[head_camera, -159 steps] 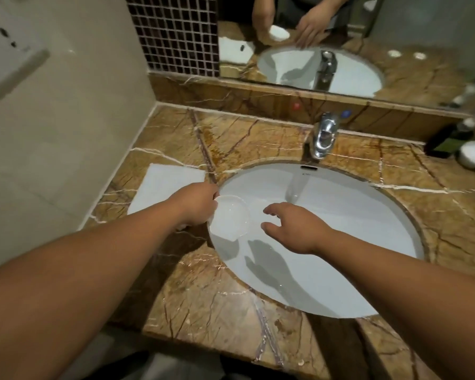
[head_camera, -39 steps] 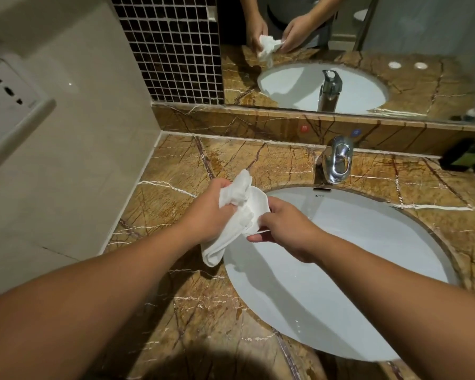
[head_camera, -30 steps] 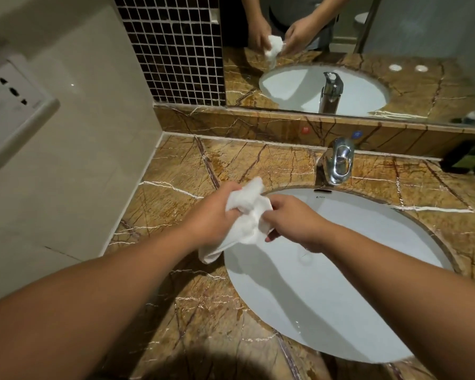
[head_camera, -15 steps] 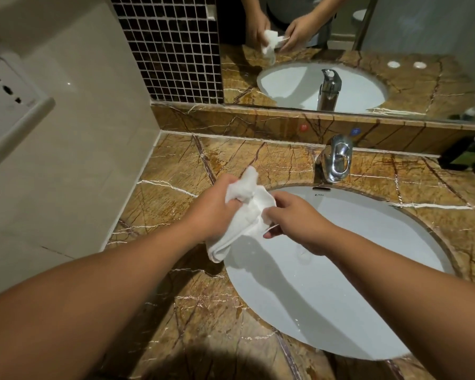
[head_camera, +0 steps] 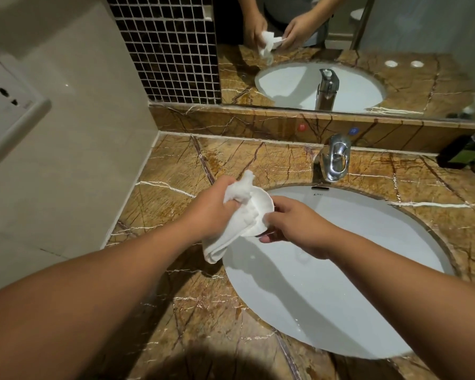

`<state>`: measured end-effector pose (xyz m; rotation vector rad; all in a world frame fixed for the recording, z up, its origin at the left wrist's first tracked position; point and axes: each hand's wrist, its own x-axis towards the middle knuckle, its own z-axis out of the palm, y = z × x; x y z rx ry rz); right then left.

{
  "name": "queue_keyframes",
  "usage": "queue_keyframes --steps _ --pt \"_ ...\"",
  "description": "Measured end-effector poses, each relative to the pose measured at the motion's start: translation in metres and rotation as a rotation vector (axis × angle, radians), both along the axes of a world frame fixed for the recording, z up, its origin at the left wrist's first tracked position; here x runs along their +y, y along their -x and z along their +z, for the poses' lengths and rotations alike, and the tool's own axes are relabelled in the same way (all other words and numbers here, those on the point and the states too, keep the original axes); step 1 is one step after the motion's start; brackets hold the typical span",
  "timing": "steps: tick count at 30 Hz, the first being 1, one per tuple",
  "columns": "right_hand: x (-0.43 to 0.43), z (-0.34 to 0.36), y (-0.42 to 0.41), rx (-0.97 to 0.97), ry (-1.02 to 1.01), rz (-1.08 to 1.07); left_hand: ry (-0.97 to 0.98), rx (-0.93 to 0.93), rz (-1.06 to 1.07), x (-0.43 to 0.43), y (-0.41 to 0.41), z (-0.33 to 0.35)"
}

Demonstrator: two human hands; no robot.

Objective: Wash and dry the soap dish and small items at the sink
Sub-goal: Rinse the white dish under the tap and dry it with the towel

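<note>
Over the left rim of the white sink basin (head_camera: 340, 270), my left hand (head_camera: 211, 212) grips a bunched white cloth (head_camera: 239, 215) and presses it into a round white soap dish (head_camera: 262, 200). My right hand (head_camera: 296, 226) holds the dish by its right edge, with fingers curled under it. The dish stands tilted on edge and the cloth covers most of it. A tail of the cloth hangs down below my left hand.
A chrome tap (head_camera: 335, 157) stands at the back of the basin, with no water running. The brown marble counter (head_camera: 176, 165) surrounds the sink. A dark bottle (head_camera: 461, 154) sits at the far right. A wall socket (head_camera: 8, 105) is on the left wall, and a mirror (head_camera: 340, 50) is behind.
Since five seconds ago the tap has stopped and the cloth has left the counter and come into my left hand. Over the last second the cloth has been rubbing and shifting inside the dish.
</note>
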<state>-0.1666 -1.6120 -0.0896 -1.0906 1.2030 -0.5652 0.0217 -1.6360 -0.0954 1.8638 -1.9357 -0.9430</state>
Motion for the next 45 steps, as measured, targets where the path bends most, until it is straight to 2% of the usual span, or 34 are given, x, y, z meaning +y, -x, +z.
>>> queue_keyframes --steps 2,4,7,9,11,15,18,22,25,28,33,38,41,45 --pt "0.002 -0.001 -0.001 -0.015 -0.014 0.003 0.001 -0.003 -0.004 -0.001 0.000 0.001" --pt "0.000 0.004 0.000 0.121 0.076 0.061 0.053 -0.041 -0.086 0.001 0.000 0.003" --pt "-0.008 0.018 0.004 0.327 0.197 0.268 0.155 -0.146 -0.267 0.007 -0.001 0.003" --pt "-0.012 0.023 0.008 0.387 0.216 0.355 0.191 -0.175 -0.288 0.010 -0.002 0.001" --pt "-0.013 0.023 0.011 0.337 0.209 0.302 0.171 -0.141 -0.224 0.011 0.000 -0.001" --pt "-0.003 0.011 0.010 -0.043 0.010 0.007 0.078 0.015 -0.007 0.002 -0.003 0.001" --pt "-0.002 0.004 0.008 -0.004 0.061 0.039 0.089 -0.097 -0.088 0.000 -0.005 0.006" --pt "-0.005 0.008 0.001 0.034 0.054 0.095 0.382 -0.257 -0.292 0.000 0.004 0.015" --pt "-0.004 0.007 -0.003 -0.077 -0.025 0.009 0.531 -0.368 -0.413 0.001 0.007 0.017" --pt "-0.002 0.005 -0.003 -0.189 -0.093 -0.052 0.557 -0.396 -0.482 0.008 0.008 0.014" --pt "-0.004 0.003 0.002 -0.243 -0.181 -0.123 0.481 -0.274 -0.546 0.012 0.006 0.010" --pt "-0.011 0.001 0.007 -0.145 -0.205 -0.189 0.301 -0.138 -0.580 0.010 -0.002 0.010" --pt "-0.015 0.001 0.010 -0.051 -0.164 -0.213 0.201 0.106 -0.327 0.011 -0.006 0.008" --pt "-0.016 0.003 0.008 0.059 -0.116 -0.122 -0.092 0.637 0.084 0.001 0.001 0.018"
